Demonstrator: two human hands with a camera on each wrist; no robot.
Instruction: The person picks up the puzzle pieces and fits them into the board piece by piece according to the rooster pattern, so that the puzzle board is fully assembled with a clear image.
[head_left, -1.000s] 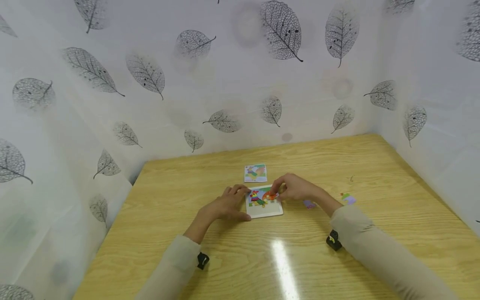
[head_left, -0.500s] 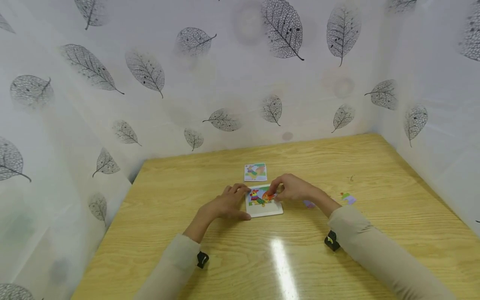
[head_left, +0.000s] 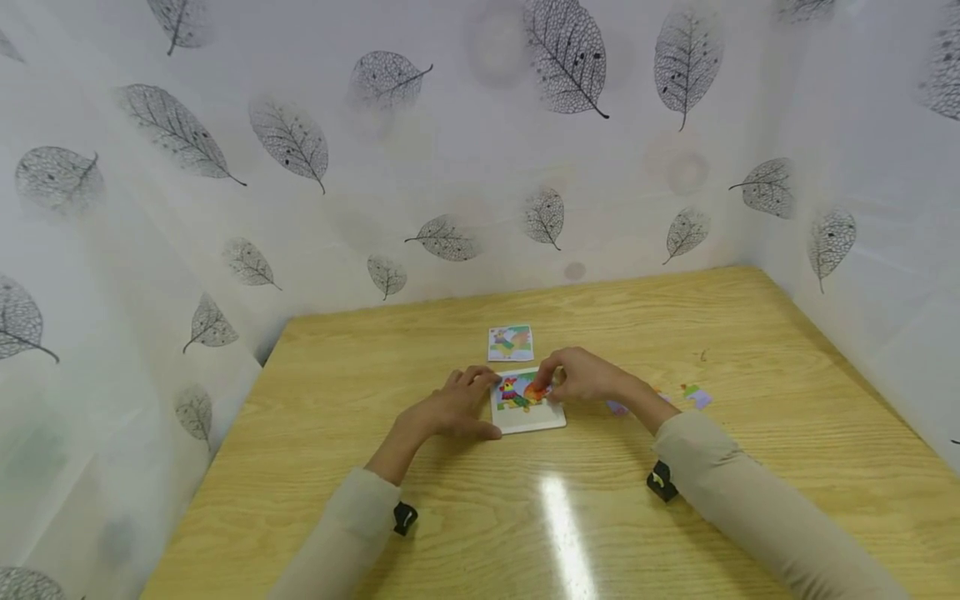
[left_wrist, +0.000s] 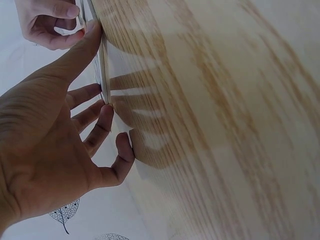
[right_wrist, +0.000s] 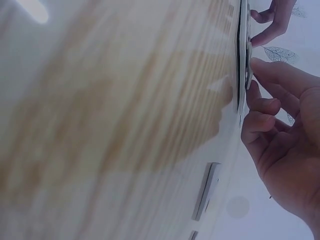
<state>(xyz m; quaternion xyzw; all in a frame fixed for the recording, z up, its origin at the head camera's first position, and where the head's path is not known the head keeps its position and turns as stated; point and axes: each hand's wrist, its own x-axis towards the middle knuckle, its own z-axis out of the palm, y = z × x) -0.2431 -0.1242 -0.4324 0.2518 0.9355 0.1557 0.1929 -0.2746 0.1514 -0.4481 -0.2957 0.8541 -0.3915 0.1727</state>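
Observation:
In the head view, a white-framed jigsaw puzzle board (head_left: 527,423) lies on the table, its upper part showing a colourful rooster and its lower part bare. My left hand (head_left: 453,408) holds the board's left side, thumb at the near corner and fingers at the far corner. My right hand (head_left: 588,375) pinches an orange puzzle piece (head_left: 533,392) at the board's upper right; the fingers partly cover it. The right wrist view shows the board (right_wrist: 242,60) edge-on, with the thin piece (right_wrist: 249,79) at the fingertips, slightly tilted. Whether it sits flush cannot be told.
Behind the board lies a square picture card (head_left: 511,343) with the same rooster. Loose puzzle pieces lie to the right: a green and purple one (head_left: 697,397) and a purple one (head_left: 617,407), partly near the right forearm. A leaf-patterned curtain (head_left: 465,150) surrounds the wooden table (head_left: 360,367).
My right hand has shifted slightly left with the orange piece, closer to the rooster picture. The left hand stays in place on the board.

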